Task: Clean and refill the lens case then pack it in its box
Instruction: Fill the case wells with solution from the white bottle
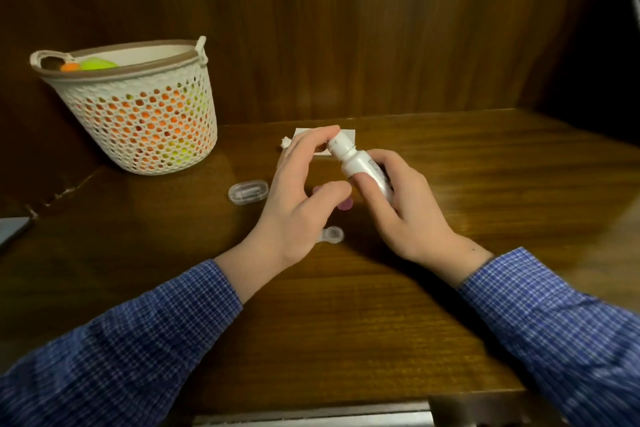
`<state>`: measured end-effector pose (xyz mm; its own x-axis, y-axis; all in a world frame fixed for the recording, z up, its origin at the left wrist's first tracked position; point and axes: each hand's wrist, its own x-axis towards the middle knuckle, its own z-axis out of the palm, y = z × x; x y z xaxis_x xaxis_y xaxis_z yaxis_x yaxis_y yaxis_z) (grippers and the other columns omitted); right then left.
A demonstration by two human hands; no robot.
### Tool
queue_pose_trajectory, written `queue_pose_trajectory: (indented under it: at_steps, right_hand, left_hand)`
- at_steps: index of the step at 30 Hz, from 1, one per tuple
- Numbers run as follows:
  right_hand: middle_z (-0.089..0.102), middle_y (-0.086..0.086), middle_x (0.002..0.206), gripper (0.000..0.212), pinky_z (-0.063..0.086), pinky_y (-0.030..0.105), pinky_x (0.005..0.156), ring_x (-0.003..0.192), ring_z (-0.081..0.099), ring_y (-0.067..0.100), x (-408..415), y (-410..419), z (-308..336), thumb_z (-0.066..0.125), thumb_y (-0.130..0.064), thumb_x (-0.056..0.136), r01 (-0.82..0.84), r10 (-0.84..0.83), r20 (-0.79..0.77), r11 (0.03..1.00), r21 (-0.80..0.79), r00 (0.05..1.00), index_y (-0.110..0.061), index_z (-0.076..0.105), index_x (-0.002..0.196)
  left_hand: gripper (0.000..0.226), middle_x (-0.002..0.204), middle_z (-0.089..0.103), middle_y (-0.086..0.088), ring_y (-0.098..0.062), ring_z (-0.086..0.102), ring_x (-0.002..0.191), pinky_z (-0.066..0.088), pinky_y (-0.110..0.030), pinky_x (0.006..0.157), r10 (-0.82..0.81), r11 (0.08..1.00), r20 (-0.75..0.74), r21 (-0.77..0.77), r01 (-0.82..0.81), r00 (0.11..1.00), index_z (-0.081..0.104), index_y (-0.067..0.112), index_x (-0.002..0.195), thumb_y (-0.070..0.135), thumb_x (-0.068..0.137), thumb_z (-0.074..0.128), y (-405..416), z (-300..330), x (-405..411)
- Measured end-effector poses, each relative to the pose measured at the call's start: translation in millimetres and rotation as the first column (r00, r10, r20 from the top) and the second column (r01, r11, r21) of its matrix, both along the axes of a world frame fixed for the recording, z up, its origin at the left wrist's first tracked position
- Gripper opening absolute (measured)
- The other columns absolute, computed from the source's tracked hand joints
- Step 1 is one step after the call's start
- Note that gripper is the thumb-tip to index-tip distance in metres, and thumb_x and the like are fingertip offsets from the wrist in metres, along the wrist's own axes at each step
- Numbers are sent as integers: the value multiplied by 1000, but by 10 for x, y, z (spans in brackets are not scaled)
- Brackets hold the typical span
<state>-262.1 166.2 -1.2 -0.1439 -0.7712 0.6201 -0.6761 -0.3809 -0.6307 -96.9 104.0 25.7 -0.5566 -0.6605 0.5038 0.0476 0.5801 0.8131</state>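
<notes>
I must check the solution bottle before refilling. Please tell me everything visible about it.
The bottle is small, white, probably plastic, with a label too blurred to read. It is off the table, tilted, top pointing up and left. The right hand wraps its body; the left hand has fingertips at its white cap, which looks still on.

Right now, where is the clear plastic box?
The clear plastic box lies on the wooden table, left of the left hand, just right of the white basket.
</notes>
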Motion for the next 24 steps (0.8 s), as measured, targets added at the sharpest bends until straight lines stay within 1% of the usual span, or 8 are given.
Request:
queue_pose_trajectory:
  at_steps: [3,4,7,9,12,16,19,24]
  right_hand:
    - [62,-17,99,29,51,17,68,82,64,5,-192,166,2,51,-35,107,22,-26,59,998,62,998,-25,48,134]
    - [63,-15,101,30,53,20,68,82,64,8,-294,252,0,53,-35,106,40,-48,85,995,95,995,-25,48,134]
    - [64,-12,110,34,58,21,75,93,66,7,-679,577,21,68,-33,98,170,-191,126,972,162,973,-26,52,127]
    - [65,-9,113,37,58,22,82,97,67,8,-953,819,34,75,-30,92,306,-334,131,932,196,933,-25,55,122]
    - [66,0,114,43,59,29,84,99,68,15,-1307,1113,43,81,-24,87,449,-491,154,860,241,858,-20,53,118]
    - [64,3,111,48,54,24,78,97,67,19,-1699,1346,62,85,-16,83,564,-617,186,781,269,765,-20,48,112]
    - [63,0,111,53,48,17,71,99,65,17,-1872,1390,64,87,-14,80,604,-661,196,746,281,724,-20,46,113]
    - [59,-4,114,55,43,12,67,101,60,13,-1999,1287,78,87,-17,80,607,-675,198,731,311,711,-21,46,117]
  left_hand:
    - [58,136,44,29,3,44,129,42,-19,103,46,986,177,-165,-17,983,49,34,141,40,85,58,72,165,-258]
    - [57,134,44,31,2,40,132,37,-19,107,58,972,234,-234,-2,970,50,34,141,42,85,58,103,217,-377]
    - [53,142,52,16,0,36,133,36,-26,108,57,906,384,-407,114,921,53,31,142,32,91,67,224,341,-805]
    - [56,149,50,11,-3,35,137,34,-29,108,23,857,481,-461,231,876,51,29,145,28,92,68,332,394,-1147]
    - [65,155,47,4,-17,36,145,34,-38,116,-42,786,573,-487,381,818,46,21,152,20,90,66,537,464,-1659]
    - [69,156,47,1,-21,39,143,38,-39,113,-113,734,622,-473,487,775,44,19,153,15,88,66,813,500,-2150]
    - [71,159,44,-1,-24,40,144,39,-39,113,-151,731,642,-439,522,752,41,18,155,12,88,67,924,469,-2368]
    - [75,160,40,-2,-26,39,145,41,-37,111,-155,778,635,-394,490,757,40,20,155,7,87,69,970,410,-2585]
